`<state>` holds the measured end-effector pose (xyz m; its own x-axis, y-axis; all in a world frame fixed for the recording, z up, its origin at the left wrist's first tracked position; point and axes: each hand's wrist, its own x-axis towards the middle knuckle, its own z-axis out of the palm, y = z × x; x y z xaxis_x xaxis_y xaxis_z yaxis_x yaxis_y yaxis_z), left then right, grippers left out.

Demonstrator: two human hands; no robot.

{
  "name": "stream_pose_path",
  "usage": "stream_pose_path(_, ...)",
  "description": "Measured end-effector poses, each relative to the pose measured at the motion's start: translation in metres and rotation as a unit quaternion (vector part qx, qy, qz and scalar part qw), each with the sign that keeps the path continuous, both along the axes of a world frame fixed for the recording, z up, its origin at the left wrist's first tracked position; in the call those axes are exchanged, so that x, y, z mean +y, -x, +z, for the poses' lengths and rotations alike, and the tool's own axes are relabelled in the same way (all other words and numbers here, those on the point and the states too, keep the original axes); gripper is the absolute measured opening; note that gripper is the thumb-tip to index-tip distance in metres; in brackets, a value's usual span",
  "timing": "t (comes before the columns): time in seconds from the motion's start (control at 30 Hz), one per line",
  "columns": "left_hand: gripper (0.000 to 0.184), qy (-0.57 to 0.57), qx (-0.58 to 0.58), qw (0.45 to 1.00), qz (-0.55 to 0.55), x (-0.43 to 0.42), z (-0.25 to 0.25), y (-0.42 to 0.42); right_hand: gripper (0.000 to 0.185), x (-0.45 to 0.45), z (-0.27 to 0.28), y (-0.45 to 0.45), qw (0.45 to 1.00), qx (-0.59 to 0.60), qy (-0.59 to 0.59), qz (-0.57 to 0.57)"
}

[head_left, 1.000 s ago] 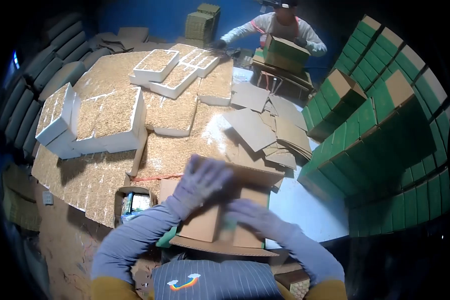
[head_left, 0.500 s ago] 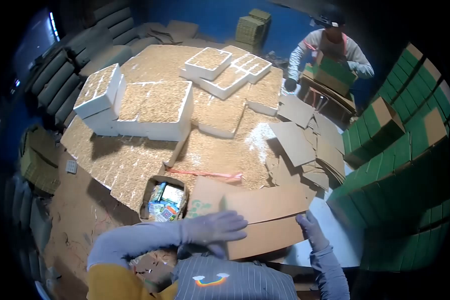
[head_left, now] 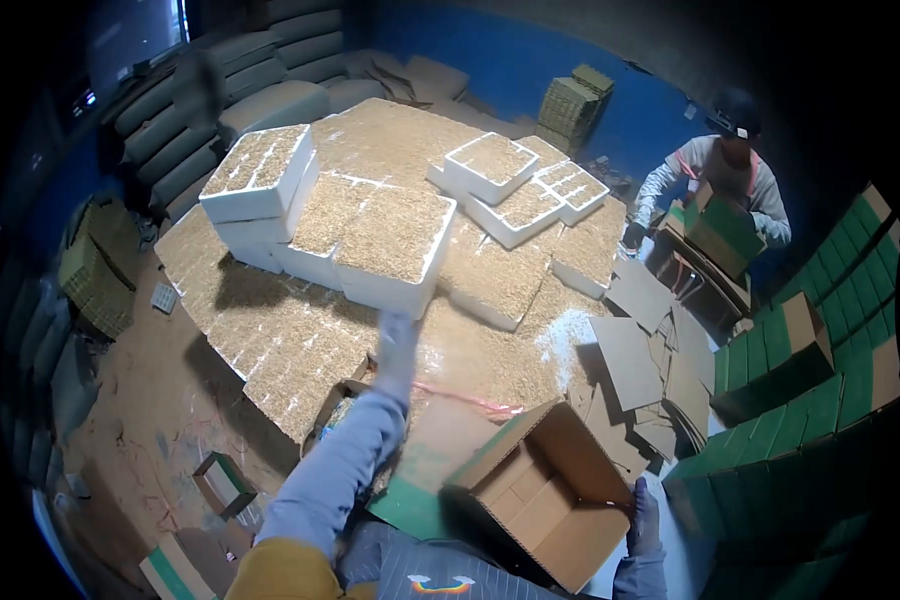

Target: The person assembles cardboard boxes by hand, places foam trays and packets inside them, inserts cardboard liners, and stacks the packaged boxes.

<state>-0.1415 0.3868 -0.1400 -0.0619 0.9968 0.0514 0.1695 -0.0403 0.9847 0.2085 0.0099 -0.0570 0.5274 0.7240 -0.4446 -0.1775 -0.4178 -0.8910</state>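
An open, empty cardboard box (head_left: 545, 490) with green outer sides stands tilted in front of me, its opening facing up and toward the right. My right hand (head_left: 645, 518), in a purple-grey glove, grips the box at its right edge. Stretched out forward, my left hand (head_left: 397, 350) is smeared by motion above the pellet-covered surface, just short of the white foam trays (head_left: 395, 280); its fingers cannot be made out. Below my left forearm, a small carton (head_left: 342, 405) of colourful packets is partly hidden. A flat green and brown cardboard piece (head_left: 425, 470) lies left of the box.
More white trays (head_left: 490, 165) filled with tan pellets are stacked further back. Loose cardboard sheets (head_left: 630, 360) lie to the right, beside rows of green boxes (head_left: 770, 440). A co-worker (head_left: 720, 180) handles another box at the back right. Grey sacks (head_left: 270, 105) line the back left.
The box has been turned from closed flaps facing me to its open side showing. My left hand has left the box and reached forward. The whole view has shifted leftward.
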Motion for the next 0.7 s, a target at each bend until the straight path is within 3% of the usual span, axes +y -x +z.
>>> stream_pose_path(0.07, 0.055, -0.009, -0.213, 0.968, 0.131, 0.081, -0.019, 0.009, 0.047, -0.001, 0.004, 0.012, 0.999, 0.002, -0.034, -0.004)
stream_pose_path(0.1, 0.062, 0.108, -0.226, 0.943, 0.220, 0.097, 0.028, 0.009, 0.043, 0.001, 0.008, 0.017, 0.999, 0.002, -0.051, -0.005)
stream_pose_path(0.2, 0.077, 0.130, -0.346, 0.899, 0.237, 0.120, 0.059, -0.010, 0.034, 0.006, 0.023, 0.034, 0.998, -0.067, 0.003, 0.019)
stream_pose_path(0.23, 0.082, 0.131, -0.347, 0.901, 0.223, 0.124, 0.062, -0.009, 0.042, 0.005, 0.022, 0.036, 0.996, -0.048, -0.054, 0.059)
stream_pose_path(0.33, 0.082, 0.068, -0.402, 0.867, 0.287, 0.125, 0.069, -0.030, 0.045, -0.003, 0.023, 0.047, 0.997, -0.018, -0.065, 0.026)
stream_pose_path(0.4, 0.114, 0.140, -0.356, 0.889, 0.252, 0.144, 0.050, -0.025, 0.049, -0.002, 0.032, 0.055, 0.998, -0.021, -0.050, 0.007)
stream_pose_path(0.5, 0.109, 0.186, -0.243, 0.914, 0.268, 0.153, 0.075, -0.035, 0.051, -0.011, 0.021, 0.056, 0.997, -0.008, -0.068, -0.020)
stream_pose_path(0.6, 0.113, 0.269, -0.145, 0.908, 0.288, 0.169, 0.081, -0.045, 0.029, 0.002, 0.037, 0.077, 0.963, -0.238, -0.124, -0.012)
stream_pose_path(0.7, 0.119, 0.184, -0.204, 0.923, 0.271, 0.169, 0.080, -0.046, 0.052, -0.015, 0.021, 0.071, 0.992, -0.014, -0.107, -0.058)
